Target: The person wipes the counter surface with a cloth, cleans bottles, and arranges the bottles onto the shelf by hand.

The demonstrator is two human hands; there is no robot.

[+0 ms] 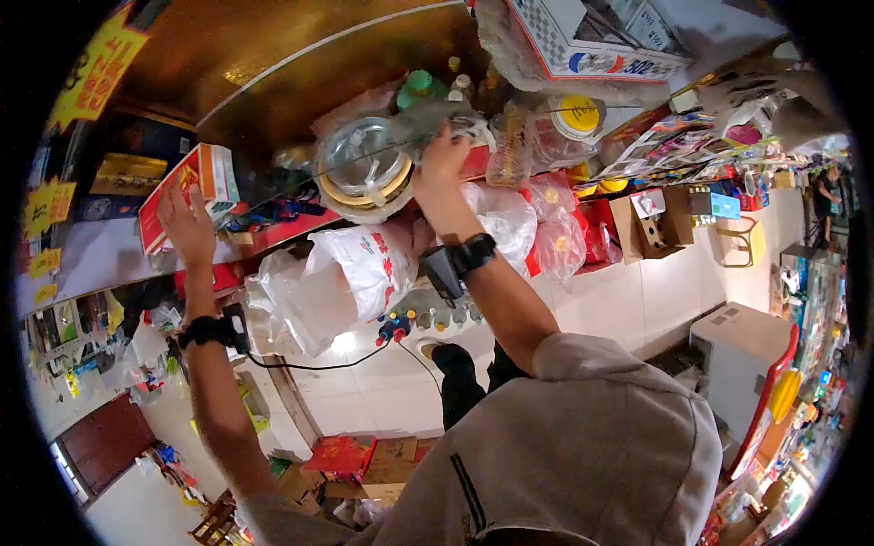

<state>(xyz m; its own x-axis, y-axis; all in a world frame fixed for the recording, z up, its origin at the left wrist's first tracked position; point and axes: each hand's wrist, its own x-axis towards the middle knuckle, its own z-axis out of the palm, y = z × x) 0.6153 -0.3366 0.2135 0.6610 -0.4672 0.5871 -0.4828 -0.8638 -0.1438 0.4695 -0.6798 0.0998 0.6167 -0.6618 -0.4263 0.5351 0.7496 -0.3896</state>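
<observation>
My left hand [188, 229] lies with its fingers stretched against a red and white box [218, 177] that leans on the shelf at the left. A strapped device sits on that wrist. Higher up, my right hand [442, 171] has its fingers bent over a dark grey cloth [421, 126], which looks blurred and soft. Just left of it is a stack of round metal-looking plates [364, 168] in clear plastic. A green bottle [421, 88] stands behind the cloth. The right fingertips are partly hidden by the cloth and glare.
White plastic bags [364, 268] hang or stand below the shelf edge. A yellow-lidded jar [575, 116] and a 502-marked carton [592, 45] are at the upper right. An open cardboard box [654, 227], a yellow stool [745, 244] and a white cabinet [742, 337] stand farther right.
</observation>
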